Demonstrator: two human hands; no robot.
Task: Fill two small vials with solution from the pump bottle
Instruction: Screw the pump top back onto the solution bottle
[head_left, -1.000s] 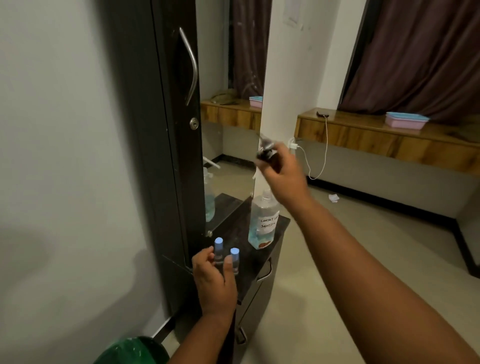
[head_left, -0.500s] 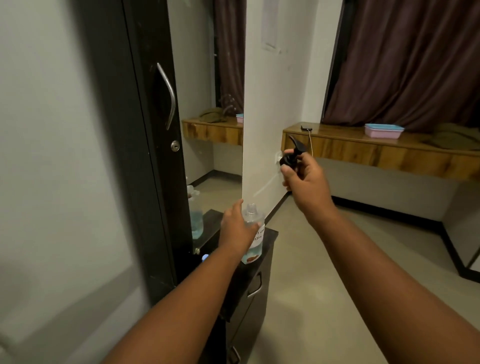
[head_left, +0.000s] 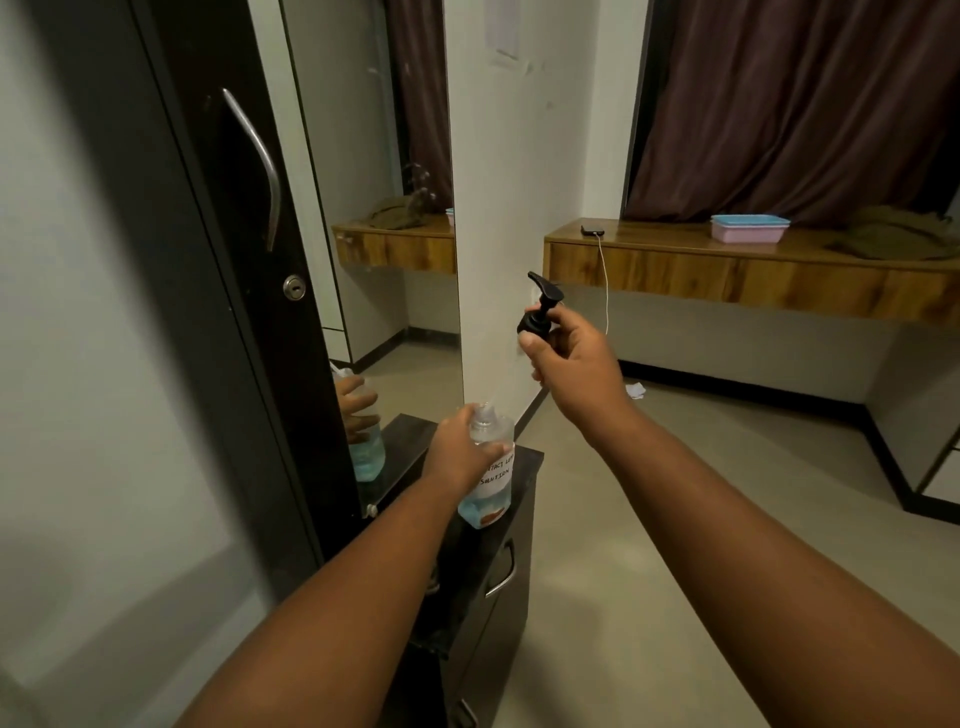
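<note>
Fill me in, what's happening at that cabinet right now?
A person is working at a small dark cabinet beside a mirror. The left hand grips the clear bottle of blue solution standing on the cabinet top. The right hand holds the black pump head up in the air, off the bottle, so the bottle's neck is open. The vials aren't visible in this view; the left forearm may be covering them, so I can't tell whether either has been filled.

Clear bottle (head_left: 488, 483) of blue solution stands upright, black pump (head_left: 540, 306) removed.
</note>
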